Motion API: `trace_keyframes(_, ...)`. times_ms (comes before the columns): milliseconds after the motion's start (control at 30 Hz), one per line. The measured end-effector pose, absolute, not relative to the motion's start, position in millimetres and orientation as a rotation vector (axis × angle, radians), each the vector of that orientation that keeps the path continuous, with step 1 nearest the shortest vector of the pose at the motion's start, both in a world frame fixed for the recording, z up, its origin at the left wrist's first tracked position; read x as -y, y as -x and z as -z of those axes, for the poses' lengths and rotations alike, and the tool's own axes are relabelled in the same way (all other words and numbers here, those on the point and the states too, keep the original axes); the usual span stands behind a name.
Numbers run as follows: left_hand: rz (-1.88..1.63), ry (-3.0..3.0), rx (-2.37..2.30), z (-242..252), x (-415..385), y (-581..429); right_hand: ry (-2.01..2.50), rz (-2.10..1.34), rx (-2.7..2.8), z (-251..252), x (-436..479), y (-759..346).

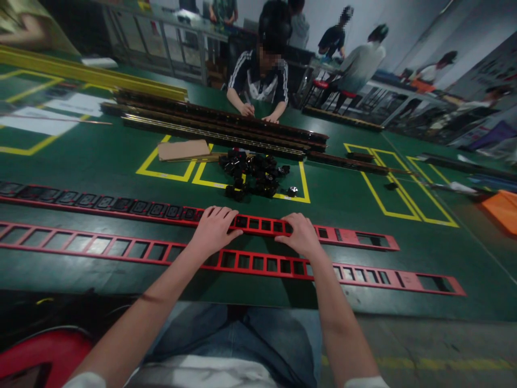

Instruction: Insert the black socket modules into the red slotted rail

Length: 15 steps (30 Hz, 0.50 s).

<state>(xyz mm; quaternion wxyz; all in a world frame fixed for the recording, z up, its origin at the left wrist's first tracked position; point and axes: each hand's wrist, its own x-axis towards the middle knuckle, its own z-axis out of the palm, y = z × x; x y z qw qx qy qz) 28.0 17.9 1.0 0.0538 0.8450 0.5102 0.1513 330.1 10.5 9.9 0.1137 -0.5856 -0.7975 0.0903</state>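
Two long red slotted strips lie across the green table, one behind the other. The far red strip (262, 225) carries a row of black square socket-like modules (139, 207) in its left part; between and right of my hands its slots are mostly open. My left hand (214, 229) grips this strip at the end of the module row, fingers over the far edge, thumb at the near edge. Farther right, my right hand (301, 233) grips it likewise. Beneath my forearms runs the near red strip (244, 262), its slots showing green table. Both palms hide small parts of the far strip.
Beyond the strips sits a pile of small black parts (258, 172). A cardboard piece (183, 150) and long dark metal rails (218, 121) lie behind it. Across the table a person (258, 81) works with a pen-like tool. An orange object (503, 210) stands at the right.
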Motion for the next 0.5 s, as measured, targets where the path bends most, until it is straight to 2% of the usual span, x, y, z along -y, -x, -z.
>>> trace_keyframes(267,-0.370,-2.673,-1.378,6,-19,-31,1.700,-0.275,2.327,8,-13,-332)
trace_keyframes(400,-0.345,-2.685,-1.380,5,-19,-32,1.593,-0.501,2.187,4,-41,-346)
trace_keyframes(500,-0.308,-2.702,-1.383,3,-18,-33,1.676,-0.357,1.930,1,-76,-356)
